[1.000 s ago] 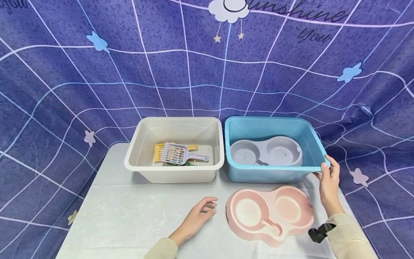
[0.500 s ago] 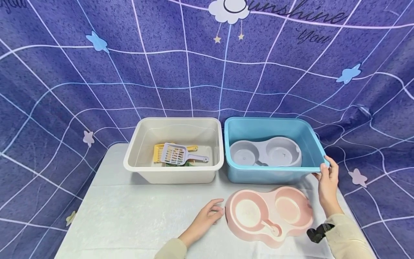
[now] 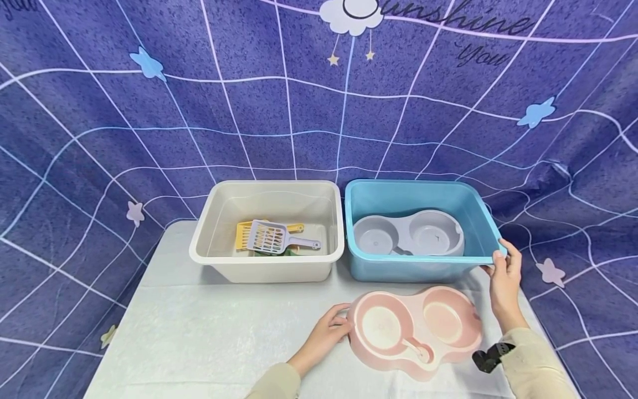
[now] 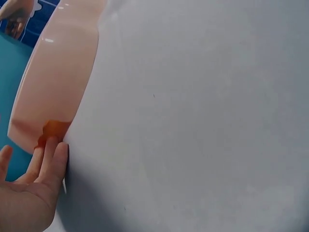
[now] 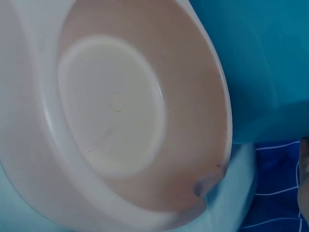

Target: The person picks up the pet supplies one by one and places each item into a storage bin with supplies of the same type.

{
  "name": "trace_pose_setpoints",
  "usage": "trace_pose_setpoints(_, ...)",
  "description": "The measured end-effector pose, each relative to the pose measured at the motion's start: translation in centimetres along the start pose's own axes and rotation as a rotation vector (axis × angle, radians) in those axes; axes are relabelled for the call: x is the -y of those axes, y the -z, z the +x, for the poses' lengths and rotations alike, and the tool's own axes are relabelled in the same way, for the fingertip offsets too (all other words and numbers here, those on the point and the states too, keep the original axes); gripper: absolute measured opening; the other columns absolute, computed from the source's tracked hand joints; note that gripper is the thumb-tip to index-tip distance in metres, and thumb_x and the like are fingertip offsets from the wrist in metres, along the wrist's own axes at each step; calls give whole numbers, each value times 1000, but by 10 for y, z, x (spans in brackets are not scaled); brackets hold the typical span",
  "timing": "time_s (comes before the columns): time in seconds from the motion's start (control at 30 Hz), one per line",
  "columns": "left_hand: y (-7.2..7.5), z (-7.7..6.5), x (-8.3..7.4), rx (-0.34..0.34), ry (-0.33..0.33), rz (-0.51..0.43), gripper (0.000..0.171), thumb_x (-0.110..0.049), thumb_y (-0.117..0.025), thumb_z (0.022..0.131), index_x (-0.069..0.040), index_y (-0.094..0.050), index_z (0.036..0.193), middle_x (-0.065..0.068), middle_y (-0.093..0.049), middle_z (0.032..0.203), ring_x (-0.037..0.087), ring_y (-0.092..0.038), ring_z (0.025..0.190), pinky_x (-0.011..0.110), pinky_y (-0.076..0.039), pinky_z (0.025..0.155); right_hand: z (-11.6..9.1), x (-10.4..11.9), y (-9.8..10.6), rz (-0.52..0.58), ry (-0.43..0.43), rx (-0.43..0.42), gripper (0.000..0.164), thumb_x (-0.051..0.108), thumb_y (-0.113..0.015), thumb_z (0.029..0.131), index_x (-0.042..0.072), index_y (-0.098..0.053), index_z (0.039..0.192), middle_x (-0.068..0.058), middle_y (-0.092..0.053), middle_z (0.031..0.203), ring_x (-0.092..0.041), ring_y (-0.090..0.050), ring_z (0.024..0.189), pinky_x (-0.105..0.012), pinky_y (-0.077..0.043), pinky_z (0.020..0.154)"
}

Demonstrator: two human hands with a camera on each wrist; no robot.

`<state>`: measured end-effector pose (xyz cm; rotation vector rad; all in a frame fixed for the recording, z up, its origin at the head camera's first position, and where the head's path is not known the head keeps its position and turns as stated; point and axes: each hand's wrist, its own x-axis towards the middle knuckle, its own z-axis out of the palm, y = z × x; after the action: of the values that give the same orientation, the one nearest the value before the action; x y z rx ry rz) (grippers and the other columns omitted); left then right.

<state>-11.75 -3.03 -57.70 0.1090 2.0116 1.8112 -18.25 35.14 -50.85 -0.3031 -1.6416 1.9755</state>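
Observation:
A pink double pet bowl (image 3: 418, 318) lies on the table in front of the blue litter box (image 3: 408, 270). My left hand (image 3: 326, 335) touches the bowl's left end. In the left wrist view, the fingers (image 4: 48, 159) of that hand reach straight to the notch low in the bowl's wall, the thumb standing apart. My right hand (image 3: 507, 280) grips the box's front right corner, thumb at the rim and fingers around the outer side. Inside the blue box sits a grey double pet bowl (image 3: 406, 227). The right wrist view mostly shows the pink bowl (image 5: 193, 96), with the right hand at its edge.
Left of the blue box stands an off-white litter box (image 3: 279, 271). It holds a lilac litter scoop (image 3: 286, 238) on top of a yellow scoop (image 3: 242, 235) and something green. A purple-blue patterned cloth (image 3: 299, 100) hangs behind and at both sides of the table (image 3: 199, 332).
My left hand has moved right and slightly forward across the table until its fingers meet the pink bowl. The right hand keeps its grip on the blue box's corner.

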Motion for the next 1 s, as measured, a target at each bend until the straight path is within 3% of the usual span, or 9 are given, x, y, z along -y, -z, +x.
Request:
trace_pose_setpoints(0.3,-16,3,-5,-32,-2,-29,59,-19,-68,94,-12,-44,147,5,-66,90,15,-60,76,28,-55,66,-1,-1,0,-20,14,-4,37,12,-46,105,12,-47,142,-5,-44,125,-17,-51,107,-13,-52,73)
trace_pose_setpoints(0.53,-25,6,-6,-81,9,61,64,-24,-71,91,-11,-43,147,3,-63,78,13,-57,66,22,-48,59,0,-1,0,-22,19,-4,36,13,-46,105,13,-47,141,-5,-44,126,-17,-51,107,-12,-53,73)
trace_pose_setpoints(0.63,-27,8,-6,-108,11,82,64,-24,-72,89,-11,-44,146,3,-63,76,13,-59,66,23,-48,59,0,-1,0,-16,22,-4,36,12,-46,105,13,-48,141,-5,-45,125,-17,-52,106,-13,-53,73)
trace_pose_setpoints(1.0,-31,10,-6,-143,-4,-3,54,-16,-68,91,-11,-49,141,14,-72,85,19,-68,70,28,-57,60,1,-3,1,-56,43,-2,36,14,-46,105,13,-47,141,-3,-46,125,-16,-52,106,-12,-52,74)
